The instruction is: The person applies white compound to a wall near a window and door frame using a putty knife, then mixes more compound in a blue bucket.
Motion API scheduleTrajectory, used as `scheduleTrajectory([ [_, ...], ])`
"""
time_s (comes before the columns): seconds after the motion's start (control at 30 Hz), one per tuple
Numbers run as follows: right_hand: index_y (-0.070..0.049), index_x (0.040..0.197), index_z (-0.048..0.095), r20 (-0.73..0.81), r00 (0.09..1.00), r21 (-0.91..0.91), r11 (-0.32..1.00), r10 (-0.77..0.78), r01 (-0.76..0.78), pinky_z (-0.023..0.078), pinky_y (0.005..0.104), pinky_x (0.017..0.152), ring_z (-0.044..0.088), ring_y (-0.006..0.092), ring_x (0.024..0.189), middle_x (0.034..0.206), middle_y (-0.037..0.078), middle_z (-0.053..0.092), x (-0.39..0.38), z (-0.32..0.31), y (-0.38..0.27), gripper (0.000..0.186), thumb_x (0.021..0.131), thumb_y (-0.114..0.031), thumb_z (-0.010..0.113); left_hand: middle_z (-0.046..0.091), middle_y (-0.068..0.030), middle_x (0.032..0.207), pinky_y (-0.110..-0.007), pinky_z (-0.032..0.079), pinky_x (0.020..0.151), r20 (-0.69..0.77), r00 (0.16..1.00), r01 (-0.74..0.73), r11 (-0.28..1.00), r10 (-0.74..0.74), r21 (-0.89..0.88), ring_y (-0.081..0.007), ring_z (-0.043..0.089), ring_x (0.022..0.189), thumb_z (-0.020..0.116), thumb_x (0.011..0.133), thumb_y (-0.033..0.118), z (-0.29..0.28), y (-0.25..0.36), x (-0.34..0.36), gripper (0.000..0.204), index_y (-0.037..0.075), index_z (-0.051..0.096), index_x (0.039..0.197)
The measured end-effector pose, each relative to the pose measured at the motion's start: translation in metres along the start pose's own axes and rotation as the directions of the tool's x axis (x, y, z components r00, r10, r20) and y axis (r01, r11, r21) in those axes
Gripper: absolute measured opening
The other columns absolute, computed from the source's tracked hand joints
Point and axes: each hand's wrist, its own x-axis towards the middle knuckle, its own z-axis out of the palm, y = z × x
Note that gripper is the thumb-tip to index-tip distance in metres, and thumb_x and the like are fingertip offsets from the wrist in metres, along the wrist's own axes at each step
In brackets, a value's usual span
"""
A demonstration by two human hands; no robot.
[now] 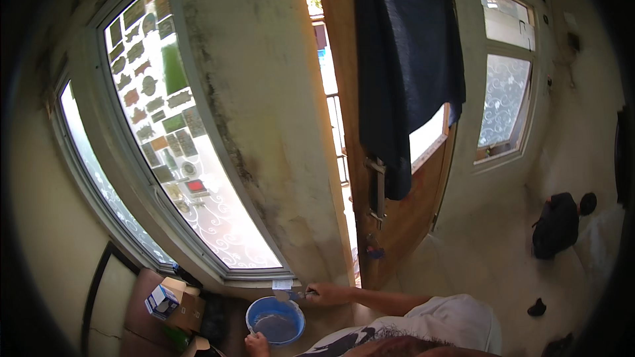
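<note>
My left hand (256,344) is closed on the near left rim of a round blue basin (301,334). Inside the basin lies a smooth grey mass (276,328); whether it is wet or dry I cannot tell. My right hand (329,294) is closed round the handle of what looks like a putty knife (294,295), its flat blade pointing left. That blade is over the basin's far rim, in front of the wall under the large window. A small white paper-like piece (282,285) shows just beyond the blade.
Cardboard boxes (192,311) sit on a brown seat (137,304) at the left. The wall (264,125) beside the window (198,178) has dark stains. A wooden door (403,231) with a dark cloth (410,59) stands ajar. A person in dark clothes (557,225) is low on the floor, far right.
</note>
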Motion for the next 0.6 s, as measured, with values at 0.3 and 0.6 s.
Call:
scheduleTrajectory([
  [0.3,0.001,0.118,0.06,-0.079,0.993,-0.013,0.996,0.092,-0.093,0.049,0.0426,0.089,0.065,0.0339,0.103,0.107,0.023,0.068,-0.023,0.004,-0.004,0.036,0.1,-0.03,0.058,0.064,-0.0262,0.102,-0.054,0.056,0.074,0.029,1.0,-0.017,0.985,0.012,0.174,-0.0442,0.065,0.092,0.06,0.081,0.021,0.034,-0.045,0.026,0.031,-0.006,0.06,0.096],
  [0.6,0.0,0.117,0.061,-0.128,0.986,-0.006,0.994,0.103,-0.105,0.049,0.0449,0.087,0.065,0.0386,0.101,0.106,0.024,0.068,-0.039,-0.005,-0.021,0.035,0.099,-0.03,0.058,0.064,-0.029,0.077,-0.052,0.049,0.071,0.074,0.993,0.086,0.995,-0.089,0.043,-0.0473,0.063,0.075,0.062,0.081,0.027,-0.024,0.062,0.025,0.033,-0.006,0.061,0.079],
])
